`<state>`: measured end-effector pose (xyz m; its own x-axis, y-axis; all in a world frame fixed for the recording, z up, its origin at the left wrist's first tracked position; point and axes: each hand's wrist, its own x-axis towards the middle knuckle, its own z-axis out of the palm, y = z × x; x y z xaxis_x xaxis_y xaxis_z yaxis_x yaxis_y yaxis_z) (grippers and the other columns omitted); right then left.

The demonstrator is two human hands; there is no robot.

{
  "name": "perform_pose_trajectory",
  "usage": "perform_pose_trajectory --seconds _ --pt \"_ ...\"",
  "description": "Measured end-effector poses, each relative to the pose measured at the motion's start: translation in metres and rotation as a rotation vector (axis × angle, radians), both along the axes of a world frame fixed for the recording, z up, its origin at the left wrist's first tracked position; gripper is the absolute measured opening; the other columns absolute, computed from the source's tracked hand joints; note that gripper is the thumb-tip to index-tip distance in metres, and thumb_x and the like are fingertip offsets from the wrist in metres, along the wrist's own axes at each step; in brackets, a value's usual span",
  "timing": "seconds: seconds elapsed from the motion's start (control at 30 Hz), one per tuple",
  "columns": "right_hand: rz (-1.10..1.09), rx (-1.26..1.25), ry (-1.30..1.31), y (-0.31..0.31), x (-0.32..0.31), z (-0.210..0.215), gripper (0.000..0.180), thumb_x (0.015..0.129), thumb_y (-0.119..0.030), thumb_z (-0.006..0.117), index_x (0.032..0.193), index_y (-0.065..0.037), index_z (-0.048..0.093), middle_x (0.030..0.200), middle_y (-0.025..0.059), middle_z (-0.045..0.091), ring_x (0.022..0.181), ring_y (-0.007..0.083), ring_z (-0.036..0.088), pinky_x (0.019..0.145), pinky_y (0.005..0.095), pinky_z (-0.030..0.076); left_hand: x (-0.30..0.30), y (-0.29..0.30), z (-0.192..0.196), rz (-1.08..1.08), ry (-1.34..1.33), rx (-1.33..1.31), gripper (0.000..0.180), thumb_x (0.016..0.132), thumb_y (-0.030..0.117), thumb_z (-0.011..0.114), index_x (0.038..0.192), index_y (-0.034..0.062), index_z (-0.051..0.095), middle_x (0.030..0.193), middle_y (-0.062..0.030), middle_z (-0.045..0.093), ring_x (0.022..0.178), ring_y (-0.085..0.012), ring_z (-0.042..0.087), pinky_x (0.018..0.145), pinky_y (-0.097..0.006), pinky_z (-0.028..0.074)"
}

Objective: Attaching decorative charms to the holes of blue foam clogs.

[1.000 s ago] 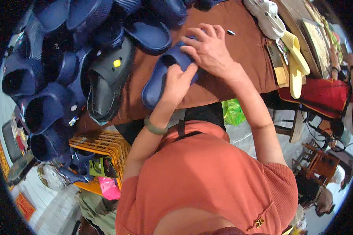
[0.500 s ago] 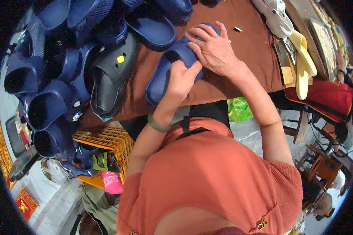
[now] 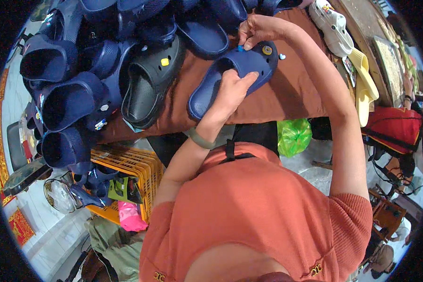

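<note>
A navy blue clog (image 3: 202, 96) lies on the brown cloth, its toe pointing to the far right. My left hand (image 3: 231, 91) grips the clog's upper, its fingers tucked into the foot opening and the thumb on top. At the clog's far edge, my right hand (image 3: 257, 31) pinches a small bright blue charm (image 3: 240, 48) against the upper; its exact shape is hidden. A round yellowish charm (image 3: 267, 50) sits on the clog's toe. Close to the toe is a tiny pale blue heart-shaped piece (image 3: 281, 57).
Left of the clog lies a black clog (image 3: 148, 87) with a yellow charm. Several navy clogs (image 3: 73, 101) crowd the left and far side. A white clog (image 3: 331, 28) and a pale yellow slipper (image 3: 363, 89) are at right. An orange crate (image 3: 148, 171) stands below the cloth's edge.
My right hand has moved from lying over the clog's toe to its far edge, pinching the blue charm. The toe and its round charm now show. My left hand keeps its grip.
</note>
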<state>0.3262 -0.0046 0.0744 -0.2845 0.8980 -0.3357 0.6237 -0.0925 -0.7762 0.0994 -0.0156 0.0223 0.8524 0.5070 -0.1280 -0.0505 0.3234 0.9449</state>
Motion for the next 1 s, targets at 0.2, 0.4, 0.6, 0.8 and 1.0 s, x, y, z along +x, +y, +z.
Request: perform_pose_trajectory --seconds 0.2,0.4,0.6,0.8,1.0 --pt "-0.225 0.305 -0.206 -0.028 -0.020 -0.012 0.020 0.074 -0.020 0.073 0.084 -0.004 0.066 0.091 0.0077 0.065 0.090 0.0228 0.061 0.080 0.0360 0.047 -0.001 0.001 0.000 0.002 0.044 0.044 0.020 0.083 0.013 0.062 0.098 -0.0011 0.064 0.091 -0.0022 0.063 0.079 -0.0089 0.057 0.072 -0.024 0.047" --pt "-0.372 0.782 -0.599 -0.061 -0.043 -0.024 0.023 0.080 -0.028 0.067 0.094 -0.009 0.069 0.095 0.0092 0.065 0.091 0.0259 0.061 0.081 0.0356 0.047 0.001 0.002 0.000 0.027 0.090 0.085 0.018 0.083 0.012 0.064 0.096 0.0001 0.064 0.090 -0.0018 0.063 0.077 -0.0086 0.058 0.071 -0.025 0.047" --pt "-1.062 0.687 -0.326 -0.110 0.014 -0.043 0.022 0.082 -0.021 0.064 0.100 -0.009 0.068 0.097 0.0127 0.066 0.091 0.0262 0.064 0.081 0.0320 0.049 0.001 0.000 0.004 0.055 0.031 -0.009 0.014 0.084 0.012 0.064 0.093 0.0014 0.065 0.089 -0.0028 0.064 0.077 -0.0098 0.059 0.071 -0.026 0.048" --pt "-1.088 0.500 -0.312 -0.147 0.017 -0.076 0.021 0.082 -0.020 0.064 0.100 -0.008 0.067 0.098 0.0131 0.064 0.093 0.0271 0.062 0.079 0.0327 0.049 0.005 0.000 0.009 0.105 0.098 0.012 0.024 0.090 0.023 0.060 0.097 0.0008 0.064 0.091 -0.0056 0.065 0.079 -0.0109 0.060 0.073 -0.026 0.049" --pt "-0.870 0.528 -0.494 -0.144 -0.005 -0.081 0.018 0.083 -0.017 0.062 0.099 -0.008 0.066 0.091 0.0144 0.061 0.089 0.0290 0.059 0.080 0.0364 0.047 0.003 -0.001 0.011 0.150 0.141 -0.003 0.042 0.094 0.037 0.052 0.091 -0.0032 0.065 0.080 -0.0035 0.063 0.071 -0.0083 0.055 0.065 -0.024 0.045"
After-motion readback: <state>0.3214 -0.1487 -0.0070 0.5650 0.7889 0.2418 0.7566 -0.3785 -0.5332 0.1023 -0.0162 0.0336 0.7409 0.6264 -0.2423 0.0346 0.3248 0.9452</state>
